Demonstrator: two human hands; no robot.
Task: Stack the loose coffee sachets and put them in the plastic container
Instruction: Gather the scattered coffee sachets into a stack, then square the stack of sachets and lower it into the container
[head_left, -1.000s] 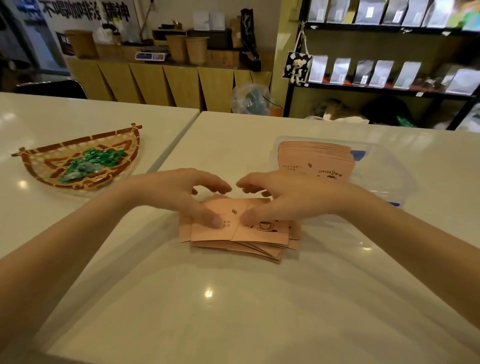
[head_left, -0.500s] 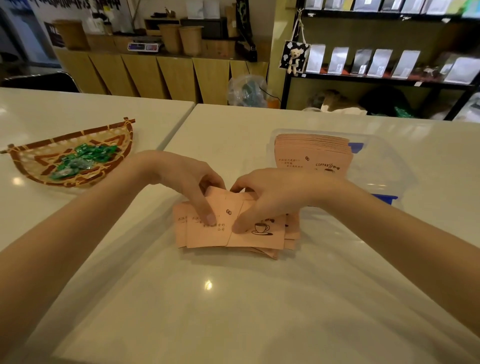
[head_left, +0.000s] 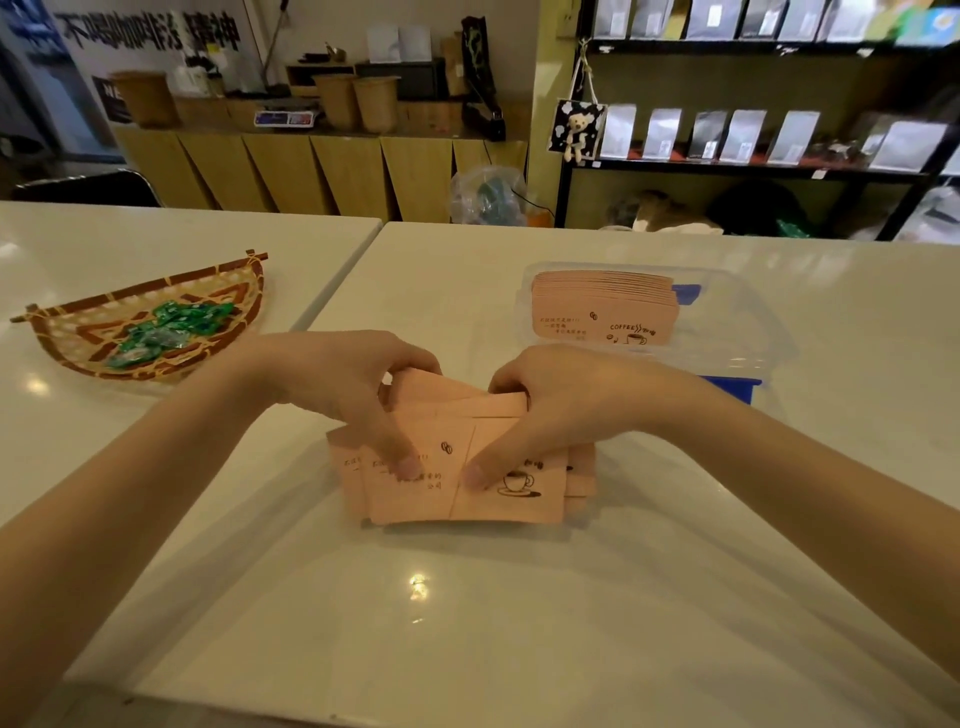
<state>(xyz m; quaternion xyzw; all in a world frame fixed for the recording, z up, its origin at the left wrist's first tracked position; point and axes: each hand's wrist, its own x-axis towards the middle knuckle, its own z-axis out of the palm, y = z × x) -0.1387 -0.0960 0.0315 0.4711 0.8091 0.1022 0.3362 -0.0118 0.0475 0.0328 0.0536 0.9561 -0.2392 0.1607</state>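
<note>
Pink sachets (head_left: 457, 483) gripped btwn both hands.

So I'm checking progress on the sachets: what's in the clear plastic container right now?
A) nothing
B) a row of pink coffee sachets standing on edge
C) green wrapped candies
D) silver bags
B: the plastic container already holds a row of pink coffee sachets standing on edge, while both hands gather the loose sachets on the table in front of it.

Sachets in container (head_left: 605, 312) — "COFFEE"; other print seemingly Chinese.
</note>
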